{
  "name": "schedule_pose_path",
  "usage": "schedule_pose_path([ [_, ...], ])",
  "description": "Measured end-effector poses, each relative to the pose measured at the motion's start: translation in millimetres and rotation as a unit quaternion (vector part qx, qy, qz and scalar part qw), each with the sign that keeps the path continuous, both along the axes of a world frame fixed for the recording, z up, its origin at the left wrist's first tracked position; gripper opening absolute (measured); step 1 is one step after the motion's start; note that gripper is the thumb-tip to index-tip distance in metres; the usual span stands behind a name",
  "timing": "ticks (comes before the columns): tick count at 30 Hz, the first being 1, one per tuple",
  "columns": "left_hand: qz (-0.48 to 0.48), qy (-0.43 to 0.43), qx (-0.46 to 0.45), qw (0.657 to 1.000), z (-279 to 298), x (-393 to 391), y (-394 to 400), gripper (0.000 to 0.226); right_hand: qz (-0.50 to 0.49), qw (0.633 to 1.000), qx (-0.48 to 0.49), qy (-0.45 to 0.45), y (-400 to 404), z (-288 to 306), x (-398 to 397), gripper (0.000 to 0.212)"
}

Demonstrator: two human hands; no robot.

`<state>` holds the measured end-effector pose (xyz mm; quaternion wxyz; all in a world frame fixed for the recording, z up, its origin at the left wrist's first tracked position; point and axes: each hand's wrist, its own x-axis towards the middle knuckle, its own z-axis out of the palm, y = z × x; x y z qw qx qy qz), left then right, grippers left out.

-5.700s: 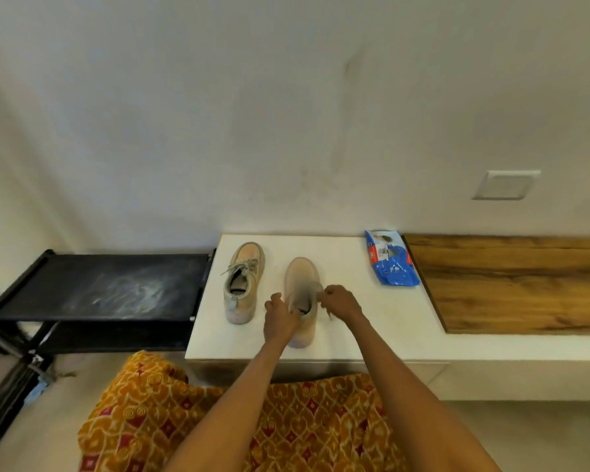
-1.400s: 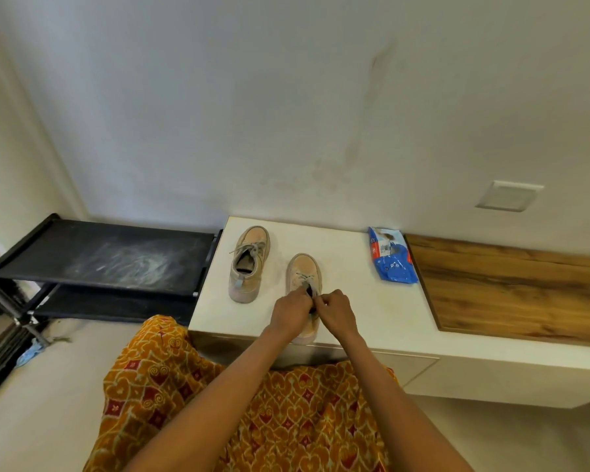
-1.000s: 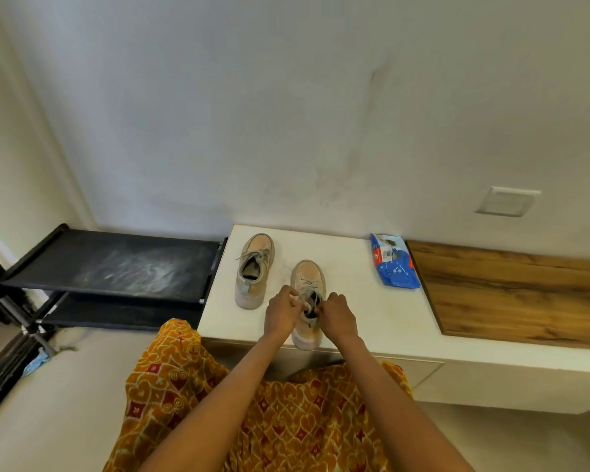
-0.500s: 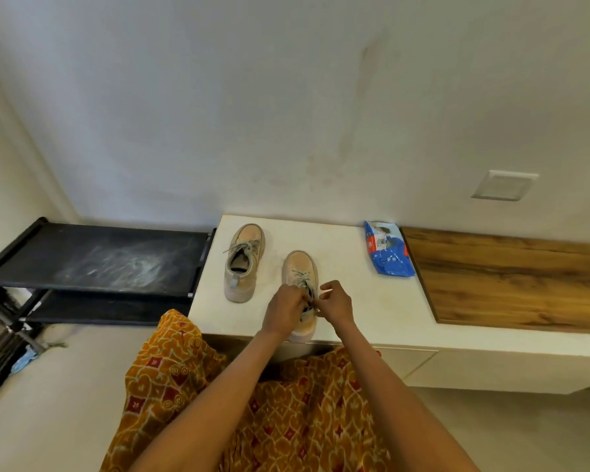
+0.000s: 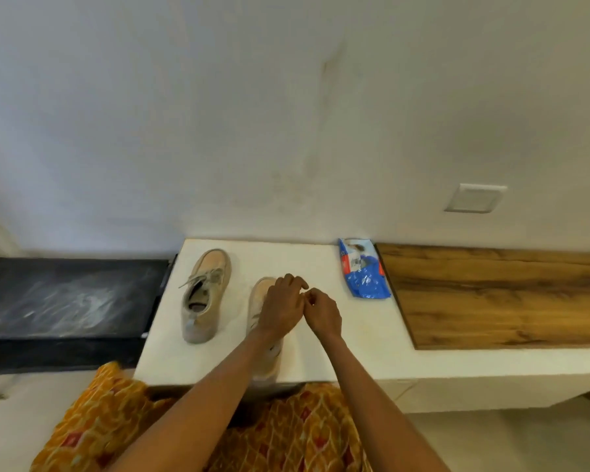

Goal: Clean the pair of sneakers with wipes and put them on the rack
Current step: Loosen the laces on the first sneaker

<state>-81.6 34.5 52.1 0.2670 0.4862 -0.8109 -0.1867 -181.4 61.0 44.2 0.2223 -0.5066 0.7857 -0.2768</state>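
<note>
Two beige sneakers stand on a white bench (image 5: 338,356), toes toward the wall. The left sneaker (image 5: 205,294) is untouched, its laces loose. My left hand (image 5: 281,310) covers the middle of the right sneaker (image 5: 257,298), whose toe and heel show. My right hand (image 5: 322,313) is beside it, just right of the shoe. Both hands have curled fingers and their fingertips meet in a pinch, where the lace was a moment ago; the lace itself is hidden. A blue pack of wipes (image 5: 363,274) lies at the back, right of the shoes. The black rack (image 5: 65,298) stands left of the bench.
A wooden panel (image 5: 491,294) covers the bench's right part, touching the wipes pack. A white wall plate (image 5: 476,198) sits above it. The rack's top shelf is dusty. My orange patterned clothing (image 5: 286,437) fills the foreground below the bench edge.
Both hands stayed on the right sneaker's laces, then shifted slightly right and up, so the fingertips now meet above the shoe's right side. The left sneaker and wipes pack have not moved.
</note>
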Motion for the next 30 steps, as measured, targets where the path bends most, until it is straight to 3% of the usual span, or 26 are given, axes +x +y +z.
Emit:
schedule_pose_path([
  [4,0.006,-0.007,-0.015,1.000,-11.5,-14.2,14.0,0.031,-0.066,0.996,-0.062,-0.019,11.3,-11.4,-8.9,0.015],
  [9,-0.041,-0.065,0.004,0.997,-35.3,-97.7,-33.5,0.049,-0.153,0.983,-0.097,0.015,-51.0,-22.0,-104.6,0.020],
  [12,-0.055,-0.128,0.028,0.990,-56.3,-126.1,-46.5,0.069,-0.137,0.985,-0.063,0.081,-73.0,-36.4,-146.0,0.023],
  [14,-0.053,-0.178,0.022,0.982,-72.2,-139.8,-52.9,0.069,-0.123,0.981,-0.027,0.146,-84.9,-47.1,-164.8,0.024],
  [16,-0.073,-0.196,0.034,0.977,-82.8,-145.2,-58.1,0.073,-0.098,0.973,0.012,0.210,-93.0,-52.7,-175.5,0.026],
  [19,-0.072,-0.190,0.029,0.979,-100.2,-150.0,-61.7,0.085,-0.042,0.968,0.063,0.240,-105.1,-62.9,-182.4,0.029],
  [24,-0.077,-0.186,0.029,0.979,-115.4,-149.5,-63.6,0.057,0.012,0.962,0.086,0.258,-117.8,-74.4,-183.8,0.022],
  [25,-0.077,-0.191,0.042,0.978,-114.7,-149.2,-63.4,0.059,-0.003,0.972,0.055,0.228,-117.8,-75.5,-182.8,0.019],
  [27,-0.071,-0.216,0.033,0.973,-104.0,-142.1,-61.8,0.060,-0.068,0.994,-0.046,0.068,-116.9,-76.2,-181.3,0.011],
  [30,-0.054,-0.214,0.033,0.975,-104.5,-138.0,-61.4,0.059,-0.166,0.946,-0.171,-0.220,-107.6,-58.1,-172.0,0.011],
])
